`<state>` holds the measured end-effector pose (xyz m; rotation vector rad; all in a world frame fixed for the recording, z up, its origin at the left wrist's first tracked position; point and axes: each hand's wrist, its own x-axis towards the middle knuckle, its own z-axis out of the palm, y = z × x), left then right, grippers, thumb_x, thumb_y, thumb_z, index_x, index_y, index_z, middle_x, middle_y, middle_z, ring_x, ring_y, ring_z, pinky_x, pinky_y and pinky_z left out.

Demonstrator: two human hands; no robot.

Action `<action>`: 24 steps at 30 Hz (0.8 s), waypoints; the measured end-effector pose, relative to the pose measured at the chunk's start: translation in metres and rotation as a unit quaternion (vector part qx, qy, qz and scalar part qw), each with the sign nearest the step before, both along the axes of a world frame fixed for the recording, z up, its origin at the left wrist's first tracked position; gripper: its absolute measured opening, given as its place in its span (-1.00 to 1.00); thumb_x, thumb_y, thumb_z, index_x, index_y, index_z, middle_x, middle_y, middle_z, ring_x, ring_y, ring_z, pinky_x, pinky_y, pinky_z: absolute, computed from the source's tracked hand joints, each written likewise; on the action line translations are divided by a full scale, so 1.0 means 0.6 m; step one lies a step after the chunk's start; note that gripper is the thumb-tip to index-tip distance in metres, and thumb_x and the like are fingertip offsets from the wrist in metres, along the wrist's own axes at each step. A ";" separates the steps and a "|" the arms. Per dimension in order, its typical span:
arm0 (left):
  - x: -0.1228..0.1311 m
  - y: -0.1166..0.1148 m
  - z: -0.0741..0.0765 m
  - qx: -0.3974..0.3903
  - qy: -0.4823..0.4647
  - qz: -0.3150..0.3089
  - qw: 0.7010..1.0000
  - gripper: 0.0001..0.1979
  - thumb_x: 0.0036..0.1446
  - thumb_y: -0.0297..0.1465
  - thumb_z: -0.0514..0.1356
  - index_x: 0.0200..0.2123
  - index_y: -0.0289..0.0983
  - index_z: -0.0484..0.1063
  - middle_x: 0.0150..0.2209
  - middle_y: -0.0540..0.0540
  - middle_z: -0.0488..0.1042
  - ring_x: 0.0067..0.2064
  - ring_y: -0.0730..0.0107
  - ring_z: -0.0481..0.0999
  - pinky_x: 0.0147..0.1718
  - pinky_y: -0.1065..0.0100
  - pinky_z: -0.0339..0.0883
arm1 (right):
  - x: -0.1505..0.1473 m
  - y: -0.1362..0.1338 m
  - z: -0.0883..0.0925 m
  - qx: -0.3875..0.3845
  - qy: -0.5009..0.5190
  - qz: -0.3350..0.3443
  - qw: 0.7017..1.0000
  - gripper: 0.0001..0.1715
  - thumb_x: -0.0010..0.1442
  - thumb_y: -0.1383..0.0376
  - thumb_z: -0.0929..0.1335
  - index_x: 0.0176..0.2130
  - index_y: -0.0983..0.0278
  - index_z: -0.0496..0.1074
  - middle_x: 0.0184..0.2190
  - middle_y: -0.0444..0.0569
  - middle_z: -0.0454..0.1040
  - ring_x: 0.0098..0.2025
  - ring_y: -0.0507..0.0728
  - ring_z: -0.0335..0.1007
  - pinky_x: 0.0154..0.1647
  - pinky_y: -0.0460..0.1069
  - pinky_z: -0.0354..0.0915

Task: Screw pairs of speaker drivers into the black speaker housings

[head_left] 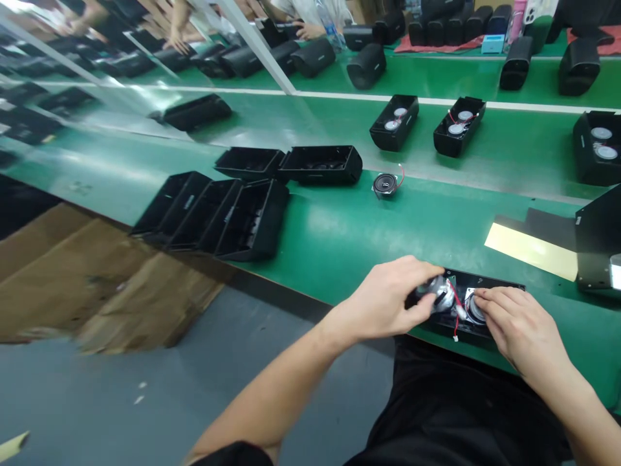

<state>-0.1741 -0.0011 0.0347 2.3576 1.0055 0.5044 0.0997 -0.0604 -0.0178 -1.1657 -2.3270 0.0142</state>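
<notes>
A black speaker housing (499, 283) lies at the table's front edge, close to my body. My left hand (400, 298) pinches a silvery speaker driver (442, 294) between thumb and fingers at the housing's left end. Over the right end, my right hand (521, 323) has its fingers together on the rim of a second driver (474, 309), covering part of it. Red wires (456, 299) with a small white plug (455, 338) run between the two drivers. A loose speaker driver (385, 185) with a red lead sits farther off, cone up.
Several open black housings (255, 220) stand to the left. Behind are housings with drivers fitted (395, 123). A yellow sheet (531, 251) lies on the right, beside a black housing (601, 239). Cardboard (121, 278) is below the table's left edge. Co-workers' hands (179, 32) show across the line.
</notes>
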 end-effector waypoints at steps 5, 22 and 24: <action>-0.001 -0.044 -0.015 -0.274 -0.353 0.168 0.879 -0.49 0.46 -0.09 0.00 0.09 -0.34 0.54 -0.07 -0.25 0.64 -0.22 0.27 0.62 -0.36 0.34 0.53 | -0.007 -0.001 0.025 0.005 0.081 0.004 0.997 -0.78 0.44 0.46 0.37 0.04 0.30 0.53 0.01 -0.01 0.64 -0.01 0.13 0.59 0.09 0.09 0.46; 0.078 -0.090 -0.032 -0.442 -0.477 0.182 0.738 -0.48 0.35 0.00 0.19 0.06 -0.34 0.52 -0.01 -0.26 0.55 -0.38 0.43 0.50 -0.63 0.48 0.38 | -0.043 -0.014 0.083 -0.135 0.307 0.021 0.942 -0.89 0.41 0.38 0.41 -0.22 0.21 0.51 -0.36 -0.15 0.58 -0.36 0.00 0.54 -0.30 -0.15 0.48; 0.079 -0.091 -0.031 -0.435 -0.459 0.184 0.753 -0.47 0.35 0.01 0.19 0.06 -0.34 0.52 0.03 -0.27 0.55 -0.39 0.45 0.49 -0.62 0.49 0.38 | -0.039 -0.017 0.083 -0.091 0.292 0.036 0.952 -0.89 0.38 0.44 0.44 -0.16 0.22 0.53 -0.32 -0.11 0.60 -0.32 0.05 0.54 -0.23 -0.05 0.48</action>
